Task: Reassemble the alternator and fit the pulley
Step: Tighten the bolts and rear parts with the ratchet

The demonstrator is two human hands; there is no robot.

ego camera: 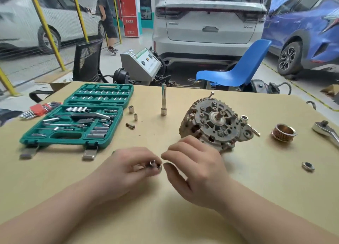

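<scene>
Both hands sit nearest the camera, close to the desk's (165, 216) front edge, roughly mid-width. Left hand (128, 165) has fingers curled round a small shiny socket (153, 164), pinching it at the fingertips; prob. being checked or readied for a tool. Right hand (194, 167) is just beside it, fingers loosely bent, holding nothing, thumb near the socket; looks poised to take or help turn it.

Alternator (213, 123) lies behind the right hand, right of desk centre, tilted so its finned face and bare shaft point up toward the person, w/ easy access for fitting parts. Housing is grey, grimy, worn; a socket sits on a corner bolt on its right side, and long bolts stick out at top and right. Pulley (283, 132), brassy and ribbed, rests apart toward the right edge, not yet fitted. Nut (308, 166) lies nearer the front right, ratchet (325, 131) at the right edge; both within reach for the pulley step.

Socket set (77, 118) lies open toward the left edge, hex keys (39, 109) beyond it. Extension bar (163, 99) stands upright near the back edge, w/ loose sockets (131, 109) beside the case.
</scene>
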